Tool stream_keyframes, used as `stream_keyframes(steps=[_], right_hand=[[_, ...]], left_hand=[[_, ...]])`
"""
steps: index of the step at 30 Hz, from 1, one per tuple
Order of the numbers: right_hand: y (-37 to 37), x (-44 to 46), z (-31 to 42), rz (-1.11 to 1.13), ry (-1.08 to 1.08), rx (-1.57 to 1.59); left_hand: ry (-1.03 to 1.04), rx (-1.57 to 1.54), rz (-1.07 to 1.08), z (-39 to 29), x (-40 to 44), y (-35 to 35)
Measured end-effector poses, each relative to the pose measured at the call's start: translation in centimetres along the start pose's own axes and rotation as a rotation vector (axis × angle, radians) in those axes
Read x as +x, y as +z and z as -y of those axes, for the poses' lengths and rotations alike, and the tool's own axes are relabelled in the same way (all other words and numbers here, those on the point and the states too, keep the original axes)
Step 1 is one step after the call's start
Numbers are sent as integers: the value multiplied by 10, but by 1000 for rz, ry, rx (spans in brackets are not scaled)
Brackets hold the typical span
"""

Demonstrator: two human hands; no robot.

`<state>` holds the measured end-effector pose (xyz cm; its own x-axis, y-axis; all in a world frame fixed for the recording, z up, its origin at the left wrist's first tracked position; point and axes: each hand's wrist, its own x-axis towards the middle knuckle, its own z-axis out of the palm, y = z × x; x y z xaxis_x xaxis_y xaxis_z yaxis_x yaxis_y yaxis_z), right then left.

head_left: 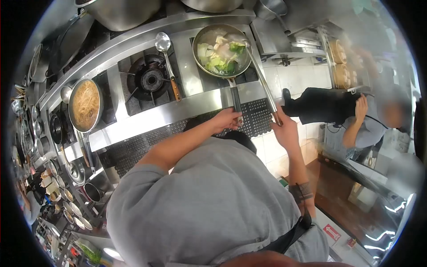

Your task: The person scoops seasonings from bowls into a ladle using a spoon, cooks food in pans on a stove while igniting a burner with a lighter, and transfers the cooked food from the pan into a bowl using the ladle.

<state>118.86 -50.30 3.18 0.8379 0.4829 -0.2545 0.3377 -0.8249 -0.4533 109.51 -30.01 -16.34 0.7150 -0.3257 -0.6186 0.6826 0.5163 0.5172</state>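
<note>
A frying pan (231, 83) sits on the right-hand burner, holding leafy greens (218, 62), pale chunks and cloudy liquid. My left hand (227, 119) is closed around the end of its dark handle. In my right hand (285, 131) is the wooden grip of a long-handled cooking spoon (263, 82). The spoon's metal shaft slants up to the pan's right side, where its head rests among the food and is partly hidden. Left of the pan, another large metal spoon (163, 42) with a wooden handle lies across the stove beside a bare burner (151, 80).
A second pan (101, 107) with noodles in brown liquid stands on the left of the stove. Big pots (120, 13) line the back. To the right, a co-worker (356, 120) in a dark apron stands near bamboo steamers (341, 75). Bowls (69, 209) crowd the lower left.
</note>
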Motion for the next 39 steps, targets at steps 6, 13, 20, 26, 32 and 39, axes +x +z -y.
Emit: stream_keyframes(steps=[6,13,20,26,32,39], right_hand=[[-32,42,-51,73,-96,-79],[-44,80,-66,509,173,280],[-47,106,-85,862,364,1236],[-59,134,-131,1363,585,1971],[-55,139,-98,1235,555,1824],[-99,113,-77,700,48,561]], left_hand=[[39,-144,-119,22,8,5],[236,-326,-368,29,-5,46],[309,-234,-667,28,5,79],[368,-310,-725,32,11,87],[350,-292,-739,29,9,84],[308,-278,-640,29,7,75]])
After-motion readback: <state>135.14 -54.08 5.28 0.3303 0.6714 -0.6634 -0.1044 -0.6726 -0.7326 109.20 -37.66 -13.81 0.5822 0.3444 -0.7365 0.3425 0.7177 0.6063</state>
